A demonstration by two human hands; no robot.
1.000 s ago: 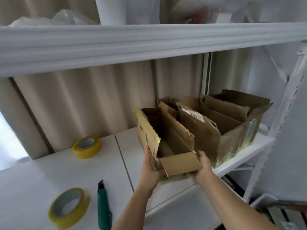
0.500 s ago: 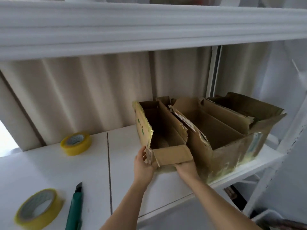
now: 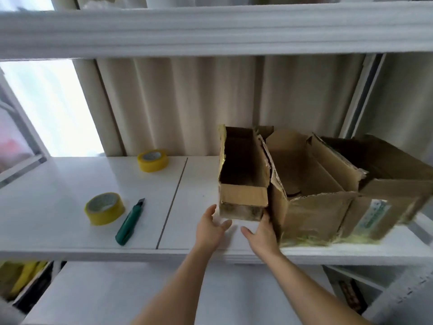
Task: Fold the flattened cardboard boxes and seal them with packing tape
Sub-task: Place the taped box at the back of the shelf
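Left hand (image 3: 210, 227): fingers straight and slightly spread, holding nothing; it lies over the shelf (image 3: 70, 184) just in front of the small box (image 3: 243, 181), its fingertips near the box's lower left front corner; whether they touch cannot be told.

Right hand (image 3: 263, 231): fingers loosely extended, thumb out to the left; fingertips at the lower right front corner of the small box, in the seam against the next carton; contact with the cardboard looks likely, no clamped hold visible.

Small box: narrow brown carton, upright, top open, flaps raised, yellowed tape remnants along its left edge and front bottom. It stands on the shelf right of the board seam, near the front edge, pressed against the middle box (image 3: 302, 184).

Middle box: wider, open, torn flaps, yellow tape scraps at its base by the shelf's front edge. Beside it, toward the right end of the shelf, the large box (image 3: 384, 184), open, with a pale label on its front.

Left half of shelf: knife (image 3: 130, 222), green, lying near the front edge; tape roll (image 3: 104, 208), yellow, just left of it; second roll (image 3: 152, 160), yellow, at the back edge.

Behind: curtain (image 3: 187, 104), beige, pleated. Above: upper shelf (image 3: 210, 31), white.
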